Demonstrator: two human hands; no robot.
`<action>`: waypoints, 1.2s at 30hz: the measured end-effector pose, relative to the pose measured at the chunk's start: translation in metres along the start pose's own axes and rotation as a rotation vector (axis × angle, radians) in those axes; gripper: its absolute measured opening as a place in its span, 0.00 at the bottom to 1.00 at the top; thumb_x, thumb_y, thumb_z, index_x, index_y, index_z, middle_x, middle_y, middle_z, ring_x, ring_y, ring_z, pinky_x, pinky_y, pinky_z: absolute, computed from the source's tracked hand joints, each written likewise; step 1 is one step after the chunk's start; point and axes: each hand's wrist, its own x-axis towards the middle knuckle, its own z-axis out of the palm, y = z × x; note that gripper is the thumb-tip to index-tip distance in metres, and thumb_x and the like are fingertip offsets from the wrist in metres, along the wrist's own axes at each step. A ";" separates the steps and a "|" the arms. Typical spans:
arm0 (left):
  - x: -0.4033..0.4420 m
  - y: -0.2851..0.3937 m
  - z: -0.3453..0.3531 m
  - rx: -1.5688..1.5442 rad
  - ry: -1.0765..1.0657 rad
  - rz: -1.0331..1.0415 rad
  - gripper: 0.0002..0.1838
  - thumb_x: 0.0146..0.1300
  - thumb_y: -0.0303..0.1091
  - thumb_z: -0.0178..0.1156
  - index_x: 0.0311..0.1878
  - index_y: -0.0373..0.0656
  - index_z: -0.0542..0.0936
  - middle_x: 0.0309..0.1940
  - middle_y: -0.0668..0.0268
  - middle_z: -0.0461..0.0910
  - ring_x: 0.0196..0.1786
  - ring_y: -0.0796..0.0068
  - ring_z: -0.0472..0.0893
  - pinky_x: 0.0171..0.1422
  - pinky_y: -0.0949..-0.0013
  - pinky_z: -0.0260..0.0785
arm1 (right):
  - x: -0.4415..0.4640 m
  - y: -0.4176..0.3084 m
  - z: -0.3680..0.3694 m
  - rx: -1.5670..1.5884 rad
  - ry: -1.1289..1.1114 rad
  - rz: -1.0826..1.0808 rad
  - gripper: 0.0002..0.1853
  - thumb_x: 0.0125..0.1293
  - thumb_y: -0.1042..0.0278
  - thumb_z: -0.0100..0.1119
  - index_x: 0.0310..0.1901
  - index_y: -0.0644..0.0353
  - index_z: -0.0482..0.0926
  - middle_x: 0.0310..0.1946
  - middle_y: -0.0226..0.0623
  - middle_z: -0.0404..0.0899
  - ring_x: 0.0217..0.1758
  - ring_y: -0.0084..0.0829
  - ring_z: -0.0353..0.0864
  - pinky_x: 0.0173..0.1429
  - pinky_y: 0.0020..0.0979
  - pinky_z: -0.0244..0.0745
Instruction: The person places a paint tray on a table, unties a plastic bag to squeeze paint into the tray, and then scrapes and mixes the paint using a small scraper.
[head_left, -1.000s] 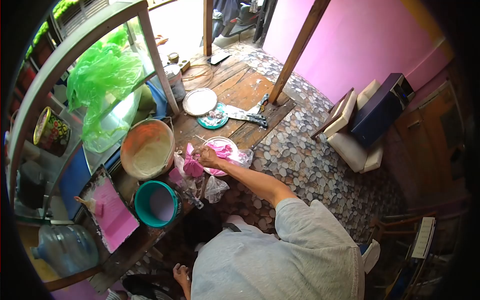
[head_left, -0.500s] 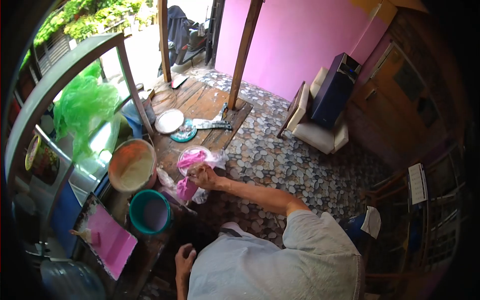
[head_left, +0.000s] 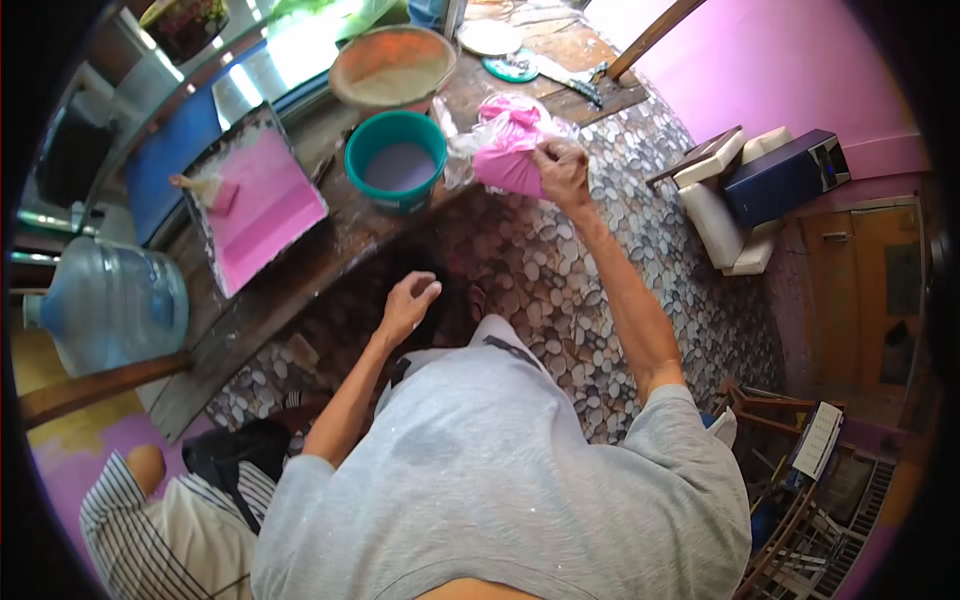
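My right hand (head_left: pixel 563 172) is closed on the gathered edge of a plastic bag of pink paint (head_left: pixel 508 168), which hangs at the bench edge. Its upper part, with crumpled clear plastic, lies over a round white container, mostly covered. Near my body, below the bench, my left hand (head_left: pixel 408 306) is loosely curled, thumb apart from the fingers, with nothing visible in it. A teal bucket (head_left: pixel 395 197) with pale lilac liquid stands left of the bag. Further left, a paint tray (head_left: pixel 271 240) coated in pink bears a paintbrush (head_left: pixel 212 190).
Behind the bucket stands a wide orange-rimmed tub (head_left: pixel 365 88). A white lid (head_left: pixel 490 38) and a teal lid (head_left: pixel 511 66) lie farther back. A large water bottle (head_left: pixel 120 305) rests at the left. Someone in striped clothing (head_left: pixel 150 525) is at lower left. Pebble-patterned floor (head_left: pixel 610 300) surrounds the bench.
My view has swung down and left. My right hand has drawn the pink bag toward the bench edge, stretching it. My left arm shows more fully now, the hand lifted forward.
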 end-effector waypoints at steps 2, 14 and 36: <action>-0.004 -0.002 0.005 -0.161 0.038 -0.004 0.18 0.63 0.40 0.61 0.49 0.36 0.77 0.33 0.66 0.78 0.36 0.80 0.75 0.41 0.74 0.68 | -0.007 0.007 -0.001 0.048 0.002 0.029 0.08 0.58 0.69 0.60 0.30 0.66 0.81 0.24 0.46 0.79 0.28 0.36 0.79 0.37 0.34 0.73; -0.047 -0.127 -0.030 -0.074 0.237 -0.436 0.20 0.59 0.44 0.64 0.49 0.39 0.78 0.37 0.67 0.80 0.36 0.80 0.78 0.36 0.76 0.68 | -0.116 -0.008 -0.037 0.092 -0.017 0.238 0.07 0.58 0.71 0.60 0.34 0.66 0.82 0.27 0.40 0.80 0.29 0.27 0.78 0.35 0.28 0.71; 0.328 -0.454 0.211 1.131 -0.510 0.168 0.17 0.54 0.26 0.54 0.49 0.42 0.79 0.45 0.49 0.79 0.50 0.50 0.78 0.57 0.56 0.70 | -0.358 0.257 0.049 0.206 0.149 0.942 0.04 0.58 0.80 0.60 0.35 0.67 0.79 0.34 0.40 0.80 0.39 0.30 0.79 0.44 0.28 0.72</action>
